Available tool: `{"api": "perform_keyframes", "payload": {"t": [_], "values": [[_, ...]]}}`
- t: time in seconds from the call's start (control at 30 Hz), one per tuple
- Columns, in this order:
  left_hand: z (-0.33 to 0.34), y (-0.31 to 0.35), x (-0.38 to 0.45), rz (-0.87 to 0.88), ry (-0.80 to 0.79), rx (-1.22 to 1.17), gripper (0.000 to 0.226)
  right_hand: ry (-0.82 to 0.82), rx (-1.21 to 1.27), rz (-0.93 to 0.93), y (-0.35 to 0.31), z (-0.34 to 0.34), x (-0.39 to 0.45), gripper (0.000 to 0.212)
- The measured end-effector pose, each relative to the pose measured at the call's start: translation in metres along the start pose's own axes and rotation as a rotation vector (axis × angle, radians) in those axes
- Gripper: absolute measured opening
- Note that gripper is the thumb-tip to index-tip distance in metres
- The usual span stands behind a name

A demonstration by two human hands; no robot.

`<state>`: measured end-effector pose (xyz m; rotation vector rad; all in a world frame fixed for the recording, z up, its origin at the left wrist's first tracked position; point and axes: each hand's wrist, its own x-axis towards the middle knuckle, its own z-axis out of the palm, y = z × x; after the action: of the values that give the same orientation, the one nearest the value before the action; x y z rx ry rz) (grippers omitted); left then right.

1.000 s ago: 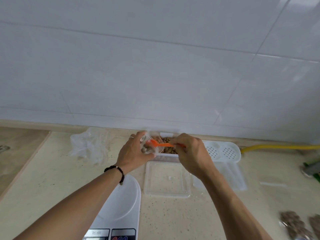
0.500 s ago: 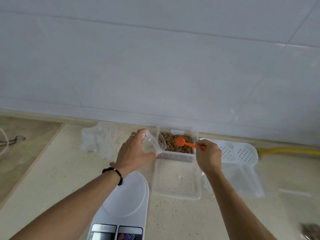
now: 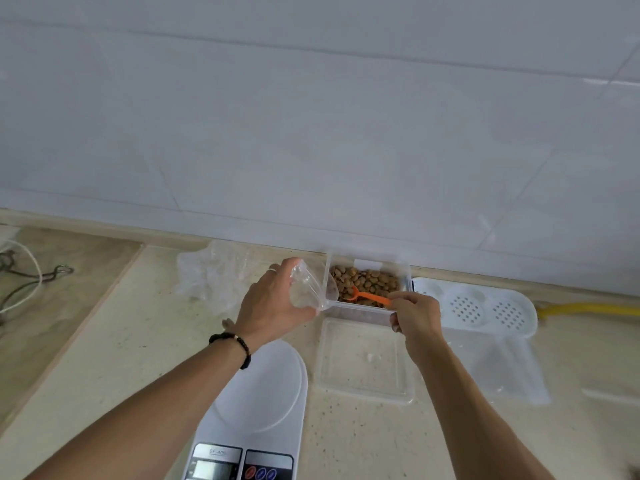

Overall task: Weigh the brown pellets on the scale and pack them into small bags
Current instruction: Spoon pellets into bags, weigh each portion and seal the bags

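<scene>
Brown pellets [image 3: 367,282] fill a clear plastic box [image 3: 405,268] standing against the wall. My left hand [image 3: 270,306] holds a small clear bag [image 3: 310,289] open at the box's left edge; a few pellets show inside it. My right hand [image 3: 414,315] pinches the handle of an orange scoop [image 3: 369,297] whose bowl is dipped into the pellets. The white digital scale [image 3: 256,403] lies near me under my left forearm, with nothing on its platform.
The box's clear lid [image 3: 363,362] lies flat in front of it. A heap of clear bags [image 3: 211,271] sits at the left by the wall. A white perforated tray [image 3: 478,306] and a yellow hose [image 3: 588,310] are at the right. Wires [image 3: 24,282] lie far left.
The scoop left the bag's mouth and moved right into the box, where its bowl now digs into the pellets. My left hand kept holding the bag beside the box.
</scene>
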<state>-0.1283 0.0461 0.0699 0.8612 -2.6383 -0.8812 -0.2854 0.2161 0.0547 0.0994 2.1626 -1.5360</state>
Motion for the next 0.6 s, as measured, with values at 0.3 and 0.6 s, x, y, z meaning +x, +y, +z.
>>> {"api": "perform_keyframes", "payload": {"t": [0.3,0.6], "values": [[0.011,0.012,0.011,0.006,-0.059,0.066,0.086,0.031,0.177,-0.029,-0.02,-0.036,-0.016,0.019],[0.026,0.029,0.018,-0.058,-0.06,-0.032,0.088,-0.059,-0.378,-0.649,-0.052,-0.038,-0.055,0.025]]}}
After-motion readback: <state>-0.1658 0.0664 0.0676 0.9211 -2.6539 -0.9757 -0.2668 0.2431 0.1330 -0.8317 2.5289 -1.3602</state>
